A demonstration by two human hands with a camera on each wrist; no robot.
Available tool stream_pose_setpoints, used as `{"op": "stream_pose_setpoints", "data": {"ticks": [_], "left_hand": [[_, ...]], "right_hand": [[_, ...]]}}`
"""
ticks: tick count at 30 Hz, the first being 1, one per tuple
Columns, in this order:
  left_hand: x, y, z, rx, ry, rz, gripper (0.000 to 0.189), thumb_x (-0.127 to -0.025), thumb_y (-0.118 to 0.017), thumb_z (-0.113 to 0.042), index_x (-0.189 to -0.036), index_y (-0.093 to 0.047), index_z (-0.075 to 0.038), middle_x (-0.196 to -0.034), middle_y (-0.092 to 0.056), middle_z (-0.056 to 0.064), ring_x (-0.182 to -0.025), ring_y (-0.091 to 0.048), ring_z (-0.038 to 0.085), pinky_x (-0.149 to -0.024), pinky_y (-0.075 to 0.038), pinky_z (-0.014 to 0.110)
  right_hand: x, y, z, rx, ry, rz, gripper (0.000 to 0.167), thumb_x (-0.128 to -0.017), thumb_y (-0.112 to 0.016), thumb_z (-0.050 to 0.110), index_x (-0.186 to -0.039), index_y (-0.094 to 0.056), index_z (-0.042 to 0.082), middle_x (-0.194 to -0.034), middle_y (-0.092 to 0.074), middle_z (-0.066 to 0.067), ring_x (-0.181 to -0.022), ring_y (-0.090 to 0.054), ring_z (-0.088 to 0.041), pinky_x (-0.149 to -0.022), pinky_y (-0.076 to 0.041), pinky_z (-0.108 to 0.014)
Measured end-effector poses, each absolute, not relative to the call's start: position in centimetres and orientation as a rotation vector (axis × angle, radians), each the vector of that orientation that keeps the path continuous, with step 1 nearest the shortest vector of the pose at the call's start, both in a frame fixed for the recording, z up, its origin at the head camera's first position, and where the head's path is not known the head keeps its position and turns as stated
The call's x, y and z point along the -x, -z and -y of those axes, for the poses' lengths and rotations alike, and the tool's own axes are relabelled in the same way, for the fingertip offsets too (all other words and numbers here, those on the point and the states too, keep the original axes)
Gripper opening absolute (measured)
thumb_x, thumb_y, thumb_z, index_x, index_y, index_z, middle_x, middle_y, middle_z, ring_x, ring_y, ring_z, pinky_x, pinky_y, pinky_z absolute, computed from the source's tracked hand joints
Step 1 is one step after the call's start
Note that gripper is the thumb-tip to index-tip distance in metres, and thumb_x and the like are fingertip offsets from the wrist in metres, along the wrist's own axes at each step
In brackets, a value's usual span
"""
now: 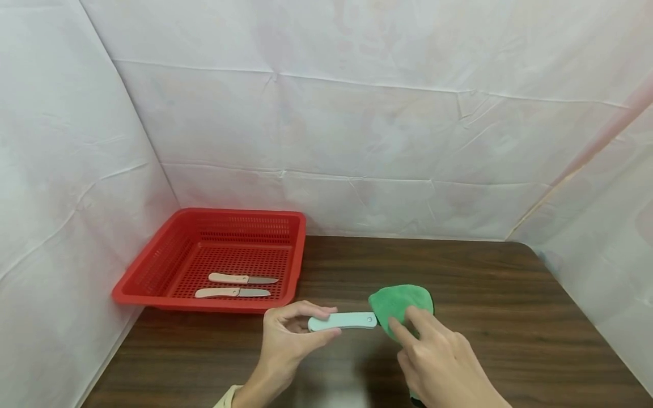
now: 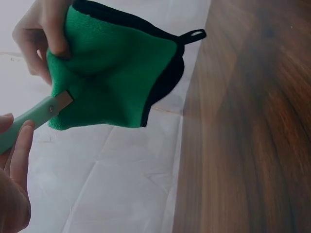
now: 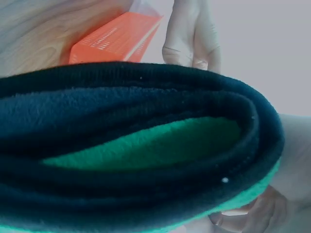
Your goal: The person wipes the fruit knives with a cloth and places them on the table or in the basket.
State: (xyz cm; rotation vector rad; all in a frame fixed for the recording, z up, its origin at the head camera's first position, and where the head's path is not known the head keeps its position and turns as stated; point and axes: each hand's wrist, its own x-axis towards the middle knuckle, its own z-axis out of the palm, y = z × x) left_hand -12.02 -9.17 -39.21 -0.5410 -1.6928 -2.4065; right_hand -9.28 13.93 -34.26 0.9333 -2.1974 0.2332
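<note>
My left hand pinches the mint-green handle of a paring knife between thumb and fingers, holding it level above the table. A green cloth with black edging covers most of the blade; in the left wrist view only a short stretch of the knife's metal shows beside the handle. With the fingers of my right hand I grip the cloth around the blade. In the right wrist view the folded cloth fills the foreground and hides the knife.
At the left stands a red perforated plastic basket. Two paring knives with pale handles, a rear one and a front one, lie inside it. White sheeting walls the dark wooden table at the back and sides.
</note>
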Motion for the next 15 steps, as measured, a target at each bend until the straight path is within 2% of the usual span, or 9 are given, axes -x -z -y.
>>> {"op": "stream_pose_setpoints", "data": {"ticks": [6,15], "left_hand": [[11.9,39.3,9.9,0.551,2.421,1.643,0.023,-0.064,-0.078,0.015,-0.083,-0.067,0.008,-0.090,-0.070,0.020,-0.085,-0.068,0.031,-0.065,-0.057,0.037],[11.9,39.3,11.0,0.575,2.428,1.606,0.028,-0.064,-0.077,0.016,-0.083,-0.069,-0.003,-0.089,-0.072,0.012,-0.088,-0.069,0.028,-0.067,-0.057,0.032]], "right_hand": [[9.2,34.4,-15.0,-0.912,-0.220,2.259,0.052,-0.089,-0.018,0.020,-0.087,-0.068,0.009,-0.078,-0.042,0.001,-0.058,-0.031,-0.005,-0.040,-0.026,-0.012],[9.1,34.8,-17.0,-0.815,-0.230,2.245,0.052,-0.088,-0.018,0.021,-0.084,-0.068,0.011,-0.077,-0.040,0.004,-0.057,-0.028,-0.001,-0.041,-0.021,-0.012]]}}
